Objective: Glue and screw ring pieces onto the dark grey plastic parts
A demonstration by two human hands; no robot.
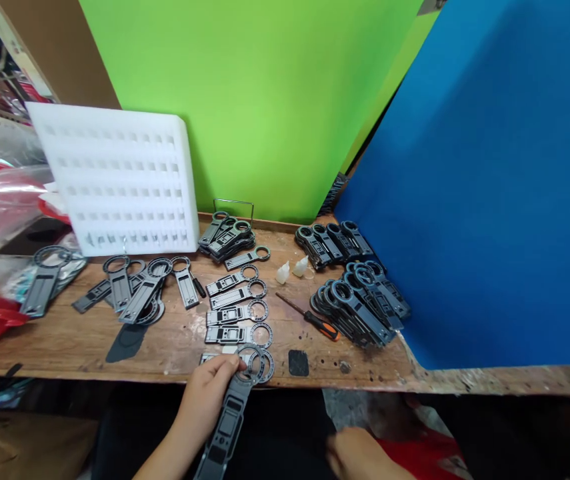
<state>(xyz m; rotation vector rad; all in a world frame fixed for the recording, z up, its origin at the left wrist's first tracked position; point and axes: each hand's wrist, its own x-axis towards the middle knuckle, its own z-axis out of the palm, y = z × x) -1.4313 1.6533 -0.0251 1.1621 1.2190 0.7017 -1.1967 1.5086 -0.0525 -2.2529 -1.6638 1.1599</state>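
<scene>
The left hand (209,393) grips one long black plastic part (229,417) at the near table edge (115,353), fingers wrapped around it below its ring. The right hand (359,457) hangs low and blurred; its grip cannot be told. Finished-looking stacks (359,307) lie right, a row of loose pieces (237,313) waits centre, beside a screwdriver (309,319).

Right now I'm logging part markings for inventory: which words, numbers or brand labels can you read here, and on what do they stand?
None can be read.
The black plastic part in the left hand: moulded detail only, too blurred to read.
The white tray, screwdriver and blue panel: no print visible.
</scene>
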